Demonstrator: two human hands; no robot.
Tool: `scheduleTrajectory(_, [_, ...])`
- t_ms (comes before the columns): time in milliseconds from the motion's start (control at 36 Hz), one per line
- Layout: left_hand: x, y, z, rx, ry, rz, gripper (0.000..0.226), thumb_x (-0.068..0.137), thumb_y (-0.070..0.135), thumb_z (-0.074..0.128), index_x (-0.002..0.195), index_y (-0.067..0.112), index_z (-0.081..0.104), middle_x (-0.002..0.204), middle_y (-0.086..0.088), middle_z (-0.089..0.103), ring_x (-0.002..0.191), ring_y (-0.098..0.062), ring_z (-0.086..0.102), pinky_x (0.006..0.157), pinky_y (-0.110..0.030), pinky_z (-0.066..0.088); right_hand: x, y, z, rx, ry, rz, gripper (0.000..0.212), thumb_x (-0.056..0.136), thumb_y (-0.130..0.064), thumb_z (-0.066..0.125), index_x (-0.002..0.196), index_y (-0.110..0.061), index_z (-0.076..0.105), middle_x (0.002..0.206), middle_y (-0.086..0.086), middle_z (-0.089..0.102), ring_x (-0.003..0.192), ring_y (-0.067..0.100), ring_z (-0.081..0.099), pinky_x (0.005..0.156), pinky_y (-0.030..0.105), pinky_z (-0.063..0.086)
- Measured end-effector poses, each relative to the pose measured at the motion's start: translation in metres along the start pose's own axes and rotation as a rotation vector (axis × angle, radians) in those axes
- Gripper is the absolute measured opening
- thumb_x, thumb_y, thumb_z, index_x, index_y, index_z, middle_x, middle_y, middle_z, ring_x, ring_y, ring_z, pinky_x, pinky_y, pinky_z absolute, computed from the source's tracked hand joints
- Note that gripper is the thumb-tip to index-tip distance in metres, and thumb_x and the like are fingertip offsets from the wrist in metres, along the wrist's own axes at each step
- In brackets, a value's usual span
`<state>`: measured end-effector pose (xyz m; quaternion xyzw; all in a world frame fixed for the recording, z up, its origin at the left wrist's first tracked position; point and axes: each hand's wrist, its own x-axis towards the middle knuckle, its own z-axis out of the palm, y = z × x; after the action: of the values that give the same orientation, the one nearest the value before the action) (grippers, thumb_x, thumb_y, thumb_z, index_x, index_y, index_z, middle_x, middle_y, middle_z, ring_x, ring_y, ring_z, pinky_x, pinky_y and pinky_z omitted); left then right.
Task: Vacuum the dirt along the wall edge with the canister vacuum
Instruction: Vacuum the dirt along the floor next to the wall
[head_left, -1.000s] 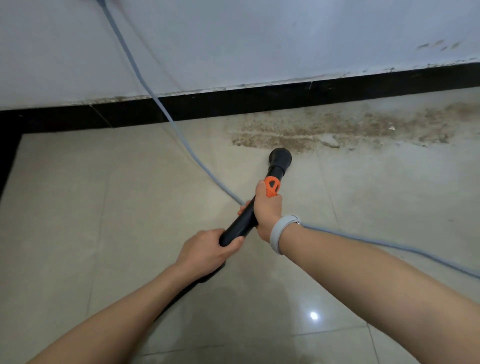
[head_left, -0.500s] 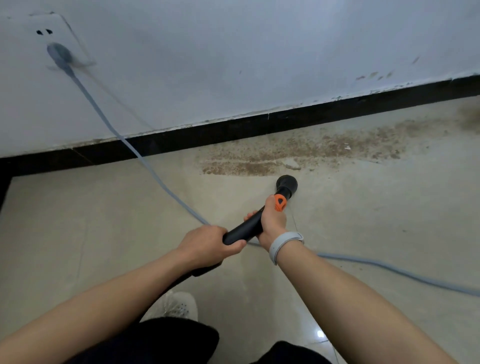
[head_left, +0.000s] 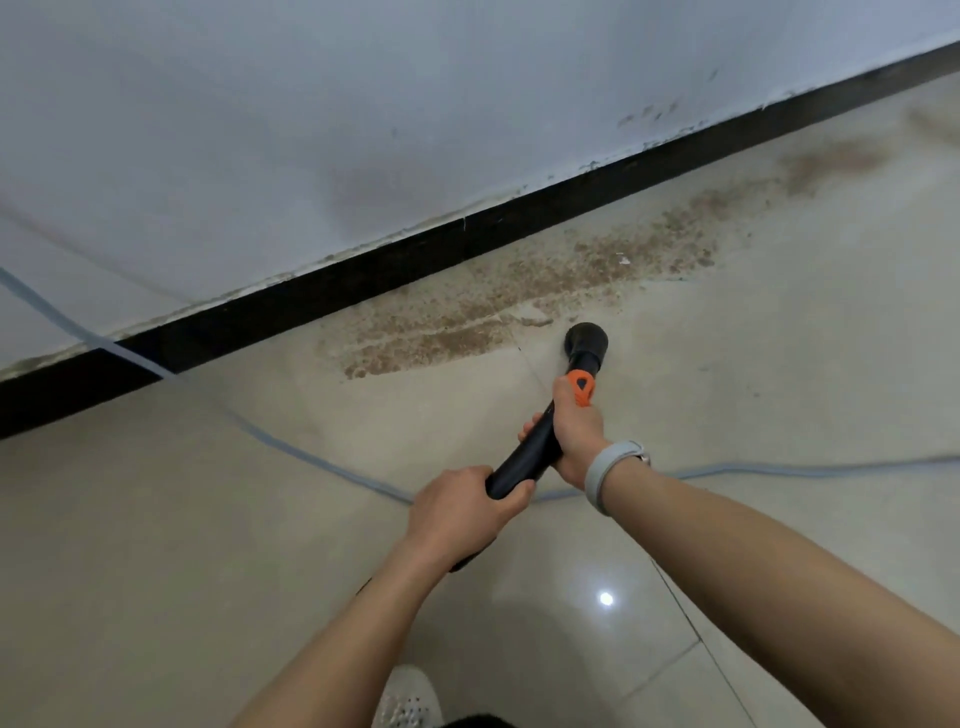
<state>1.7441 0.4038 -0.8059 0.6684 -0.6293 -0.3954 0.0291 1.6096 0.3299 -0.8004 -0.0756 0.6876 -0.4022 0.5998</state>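
Note:
A black vacuum wand with an orange collar ends in a round black nozzle that sits on the tile floor just right of a brown dirt streak. The dirt runs along the black skirting at the foot of the white wall and thins out toward the upper right. My right hand, with a grey wristband, grips the wand just below the orange collar. My left hand grips the wand lower down. The canister is out of view.
A grey-blue power cord comes down across the wall at the far left, crosses the skirting and trails over the beige tiles behind my hands to the right edge. The toe of a white shoe shows at the bottom.
The view has swung right and tilted, so the wall socket and plug have left the frame. The nozzle still sits at the near edge of the dirt streak; both hands keep their grip.

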Motion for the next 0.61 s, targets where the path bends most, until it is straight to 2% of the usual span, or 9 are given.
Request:
scheduleTrajectory(194, [-0.025,-0.061,-0.008,-0.075,0.032,-0.065,0.053,0.071,0.077,0.04,0.075,0.027,0.058,0.067,0.005,0.068,0.07,-0.015,0.066,0.064,-0.029,0.051,-0.02,0.045,0.046,-0.03,-0.026,-0.047,0.022,0.098,-0.029,0.051,0.099,-0.009,0.043,0.053,0.008,0.047,0.041,0.022,0.051,0.048,0.033,0.051])
scheduleTrajectory(278, [-0.036,-0.081,-0.01,-0.136,0.043,-0.103,0.05,0.066,0.078,0.039,0.074,0.033,0.06,0.065,0.008,0.068,0.07,-0.014,0.066,0.062,-0.028,0.05,-0.026,0.065,0.06,-0.05,-0.053,-0.046,0.025,0.098,-0.03,0.052,0.107,-0.011,0.039,0.058,0.009,0.048,0.041,0.021,0.052,0.047,0.032,0.051])
scheduleTrajectory(333, [-0.041,-0.089,-0.011,-0.148,0.067,-0.115,0.05,0.066,0.077,0.04,0.069,0.03,0.057,0.064,0.007,0.066,0.069,-0.016,0.065,0.058,-0.028,0.046,-0.027,0.071,0.067,-0.066,-0.072,-0.047,0.028,0.098,-0.031,0.052,0.113,-0.012,0.038,0.062,0.01,0.048,0.041,0.021,0.052,0.047,0.032,0.051])
scheduleTrajectory(389, [-0.043,-0.093,-0.011,-0.164,0.093,-0.135,0.057,0.063,0.079,0.038,0.069,0.025,0.056,0.064,0.004,0.067,0.068,-0.019,0.064,0.061,-0.03,0.048,-0.027,0.074,0.074,-0.071,-0.081,-0.054,0.03,0.097,-0.031,0.052,0.116,-0.011,0.039,0.063,0.011,0.048,0.041,0.021,0.052,0.047,0.032,0.051])
scheduleTrajectory(472, [-0.045,-0.099,-0.012,-0.176,0.136,-0.16,0.061,0.059,0.081,0.035,0.066,0.023,0.054,0.06,0.004,0.065,0.064,-0.018,0.063,0.06,-0.03,0.048,-0.028,0.079,0.082,-0.068,-0.098,-0.065,0.03,0.097,-0.031,0.051,0.116,-0.011,0.039,0.064,0.01,0.048,0.04,0.019,0.052,0.046,0.031,0.051])
scheduleTrajectory(611, [-0.063,-0.12,-0.008,-0.175,0.195,-0.209,0.057,0.061,0.079,0.037,0.062,0.024,0.052,0.053,0.005,0.061,0.055,-0.011,0.059,0.054,-0.029,0.045,-0.04,0.099,0.094,-0.088,-0.129,-0.093,0.024,0.097,-0.032,0.052,0.102,-0.014,0.036,0.059,0.007,0.047,0.037,0.018,0.049,0.042,0.028,0.048])
